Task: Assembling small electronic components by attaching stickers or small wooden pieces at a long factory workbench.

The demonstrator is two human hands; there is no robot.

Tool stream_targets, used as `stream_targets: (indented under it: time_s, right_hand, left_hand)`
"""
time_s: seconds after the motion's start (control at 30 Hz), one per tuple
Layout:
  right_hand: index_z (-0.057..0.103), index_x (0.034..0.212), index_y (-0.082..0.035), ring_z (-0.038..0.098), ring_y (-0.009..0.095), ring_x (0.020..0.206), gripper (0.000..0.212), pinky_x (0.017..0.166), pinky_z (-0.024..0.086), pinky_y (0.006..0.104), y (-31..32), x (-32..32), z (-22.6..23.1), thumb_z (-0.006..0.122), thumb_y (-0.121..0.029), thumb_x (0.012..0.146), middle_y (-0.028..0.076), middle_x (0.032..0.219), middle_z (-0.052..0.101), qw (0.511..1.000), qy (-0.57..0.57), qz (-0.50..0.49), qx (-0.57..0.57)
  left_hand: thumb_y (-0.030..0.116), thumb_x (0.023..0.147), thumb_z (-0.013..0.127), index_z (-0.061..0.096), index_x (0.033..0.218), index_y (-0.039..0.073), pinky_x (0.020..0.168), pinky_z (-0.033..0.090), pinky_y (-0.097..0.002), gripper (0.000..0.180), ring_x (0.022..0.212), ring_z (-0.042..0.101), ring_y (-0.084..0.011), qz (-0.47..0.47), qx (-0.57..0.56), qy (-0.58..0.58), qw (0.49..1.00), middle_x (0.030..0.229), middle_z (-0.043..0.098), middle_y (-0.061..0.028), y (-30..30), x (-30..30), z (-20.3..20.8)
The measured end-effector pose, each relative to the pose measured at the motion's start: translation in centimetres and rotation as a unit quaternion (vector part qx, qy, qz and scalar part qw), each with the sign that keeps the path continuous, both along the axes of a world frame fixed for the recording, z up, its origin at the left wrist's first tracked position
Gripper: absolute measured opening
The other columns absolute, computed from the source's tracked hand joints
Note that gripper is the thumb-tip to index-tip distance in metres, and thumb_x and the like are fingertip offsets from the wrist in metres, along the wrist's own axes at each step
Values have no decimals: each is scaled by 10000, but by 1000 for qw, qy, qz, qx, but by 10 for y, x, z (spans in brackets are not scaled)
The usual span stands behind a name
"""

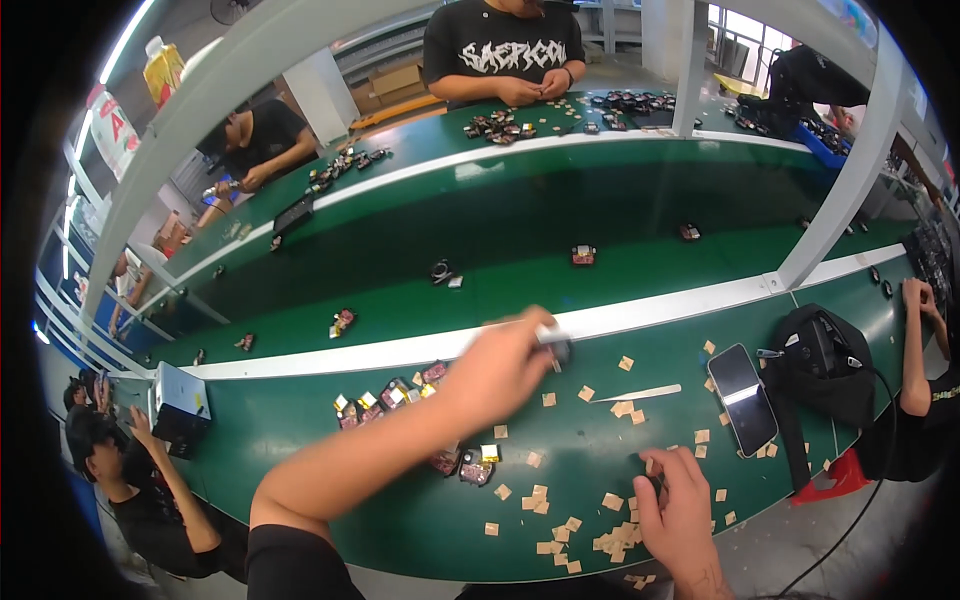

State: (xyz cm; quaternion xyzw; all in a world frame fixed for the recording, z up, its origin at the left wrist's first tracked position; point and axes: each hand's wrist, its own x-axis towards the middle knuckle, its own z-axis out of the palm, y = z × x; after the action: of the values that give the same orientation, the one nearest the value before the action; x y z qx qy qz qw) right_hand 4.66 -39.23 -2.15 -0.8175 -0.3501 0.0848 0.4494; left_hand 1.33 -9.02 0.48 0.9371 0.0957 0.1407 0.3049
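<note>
My left hand (505, 365) reaches across the bench to the white rail, closed around a small dark electronic module (560, 350) with a whitish part on top. The fingers hide much of it. Under and beside that forearm lies a cluster of small circuit modules (370, 405) with yellow and silver parts; one module (478, 466) sits nearer to me. My right hand (680, 510) hovers low over the bench, fingers loosely curled and thumb apart. Beside it are many small tan squares (615, 540). White tweezers (640, 394) lie beyond it.
A dark phone (742, 400) and a black bag (825, 365) with a cable lie to the right. Behind the white rail (640, 315), a green conveyor (520, 220) carries scattered modules. A blue-grey box (180, 400) stands left. Co-workers sit opposite and at both sides; grey posts rise from the bench.
</note>
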Motion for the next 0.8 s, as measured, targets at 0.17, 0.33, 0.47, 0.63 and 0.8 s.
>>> stream_targets:
  time_s: [0.17, 0.33, 0.47, 0.63, 0.8]
  right_hand:
    - [662, 1104, -35, 687, 370, 782, 153, 679, 559, 426, -11, -3, -13, 690, -46, 954, 146, 1003, 626, 1000, -1, 9, 11]
    - [690, 1084, -87, 674, 358, 773, 130, 673, 556, 437, -22, 3, -13, 698, -62, 957, 102, 973, 617, 999, -18, 42, 26]
    - [694, 1089, -108, 670, 319, 755, 130, 652, 554, 409, -16, 9, -14, 716, -99, 961, 72, 965, 616, 996, -9, 72, 52]
    - [732, 1011, -98, 660, 298, 693, 46, 652, 551, 392, -16, 11, -12, 714, -110, 970, 59, 890, 637, 997, -13, 54, 51]
    - [730, 985, -95, 662, 273, 696, 50, 656, 544, 373, -11, 9, -19, 745, -93, 937, 46, 874, 639, 996, -38, 18, 74]
  left_hand:
    - [145, 930, 765, 711, 1115, 33, 718, 561, -419, 223, 775, 737, -343, 105, 103, 48, 988, 836, 742, -187, 99, 44, -17]
    - [162, 936, 738, 733, 1093, 71, 820, 579, -451, 182, 942, 725, -375, 85, 276, 0, 957, 982, 728, -167, 120, 49, -30]
    - [148, 913, 765, 710, 1272, 102, 961, 547, -487, 366, 1099, 665, -408, 98, 256, -42, 961, 1208, 651, -196, 162, 19, -36]
    - [126, 917, 765, 660, 1347, 88, 964, 541, -490, 444, 1077, 663, -404, 58, 138, 53, 987, 1183, 625, -201, 172, 25, -24]
    - [90, 939, 735, 621, 1383, 81, 952, 531, -495, 458, 1073, 646, -426, 62, 211, 32, 975, 1149, 625, -202, 157, 20, -31]
